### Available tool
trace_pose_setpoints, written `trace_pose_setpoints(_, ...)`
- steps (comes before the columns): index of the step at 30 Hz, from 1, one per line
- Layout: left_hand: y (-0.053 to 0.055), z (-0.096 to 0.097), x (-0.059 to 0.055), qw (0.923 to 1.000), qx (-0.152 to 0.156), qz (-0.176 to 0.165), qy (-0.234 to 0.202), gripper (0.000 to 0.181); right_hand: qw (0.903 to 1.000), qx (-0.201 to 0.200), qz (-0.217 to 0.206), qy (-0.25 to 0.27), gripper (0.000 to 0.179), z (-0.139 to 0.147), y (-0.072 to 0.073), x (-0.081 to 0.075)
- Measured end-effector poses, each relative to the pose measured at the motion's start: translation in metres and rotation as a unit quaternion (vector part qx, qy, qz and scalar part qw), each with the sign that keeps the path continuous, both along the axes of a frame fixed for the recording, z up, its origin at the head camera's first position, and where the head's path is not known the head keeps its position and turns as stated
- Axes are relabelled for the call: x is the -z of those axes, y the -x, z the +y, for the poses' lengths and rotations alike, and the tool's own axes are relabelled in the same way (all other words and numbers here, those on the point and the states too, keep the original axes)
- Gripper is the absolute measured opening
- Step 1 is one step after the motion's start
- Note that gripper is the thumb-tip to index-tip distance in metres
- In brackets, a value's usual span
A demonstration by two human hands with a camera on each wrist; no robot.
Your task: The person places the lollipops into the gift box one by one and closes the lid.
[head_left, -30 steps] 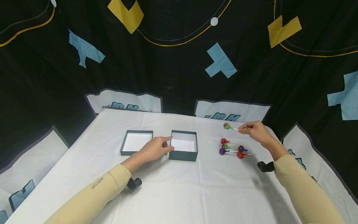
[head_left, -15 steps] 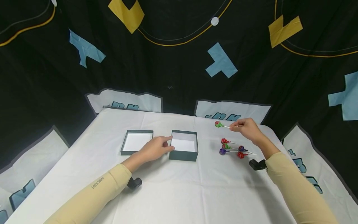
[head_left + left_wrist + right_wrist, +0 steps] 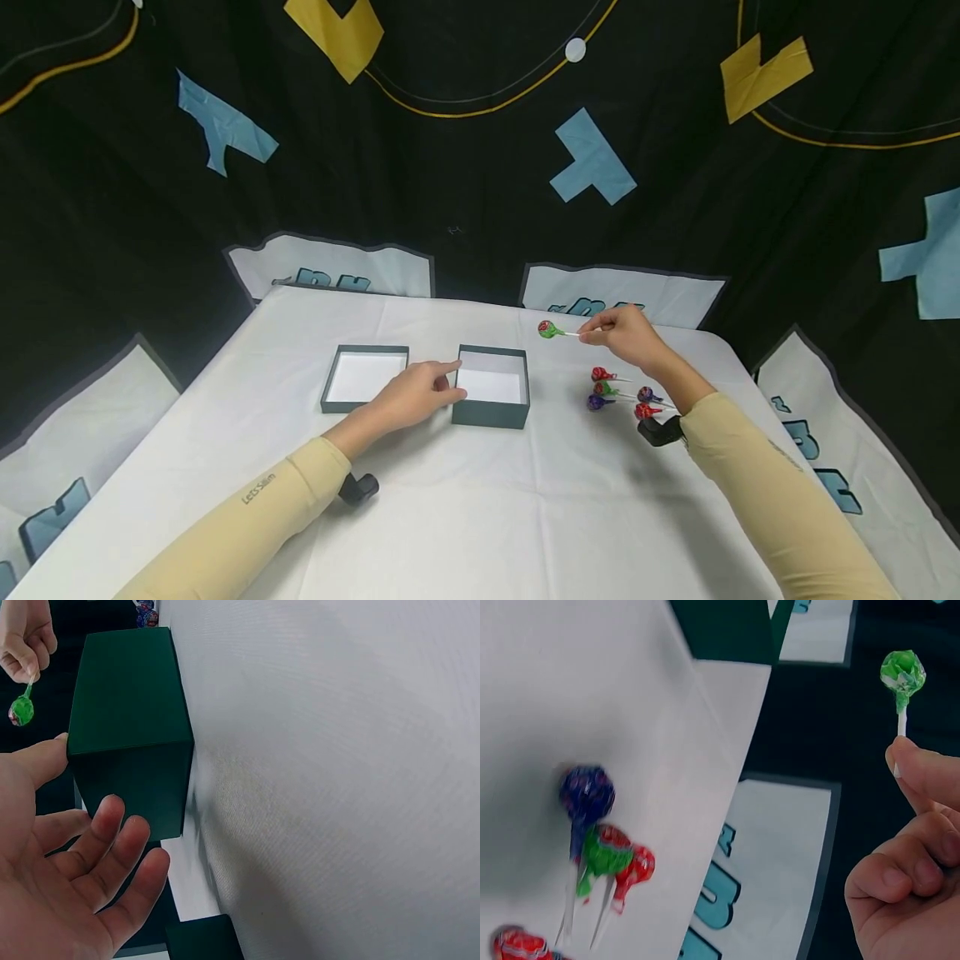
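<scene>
Head view shows a person in pale yellow sleeves [image 3: 787,483], with both arms out over a table [image 3: 442,517] that has a white cloth on it. The right hand [image 3: 624,335] has its thumb and a finger pinched on the thin white stick of a round lollipop in a shiny green and red wrapper [image 3: 547,329]. I think it is held by the stick so the candy end is free and won't get squashed. The left hand [image 3: 416,393] is loose, with its fingers spread wide and not wrapped around anything. Its fingertips touch the left side of a square, dark green box with a white inside [image 3: 491,414], maybe to stop it sliding. The box sits with its open side up. Left of it lies a flatter, dark green square tray with a white inside [image 3: 345,407]; it looks like the lid, perhaps put there to be out of the way.

The held lollipop is up in the air, to the right of the box and toward the far side. Its candy end points left, and the right fingers are near the stick's other end. Nearer and further right, five more wrapped lollipops [image 3: 602,388] lie in a bunch: two red, two purple and one green. No fingers touch those.
</scene>
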State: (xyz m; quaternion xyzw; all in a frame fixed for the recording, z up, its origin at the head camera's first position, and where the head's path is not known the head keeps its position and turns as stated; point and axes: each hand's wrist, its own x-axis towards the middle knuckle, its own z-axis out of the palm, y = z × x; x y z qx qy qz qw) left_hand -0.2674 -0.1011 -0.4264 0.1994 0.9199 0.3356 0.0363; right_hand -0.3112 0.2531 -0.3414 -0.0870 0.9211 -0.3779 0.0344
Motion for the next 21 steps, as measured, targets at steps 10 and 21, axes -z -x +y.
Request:
trace_pose_setpoints(10, 0.002, -0.001, 0.001, 1.0000, -0.006, 0.004, 0.004, 0.062, 1.0000, -0.001, -0.003, -0.006, 0.013, -0.032, 0.006, 0.005)
trace_pose_setpoints(21, 0.001, 0.000, 0.001, 1.0000, -0.008, 0.001, 0.001, 0.063, 0.9994, -0.026, -0.009, -0.021, 0.012, -0.058, 0.016, 0.012)
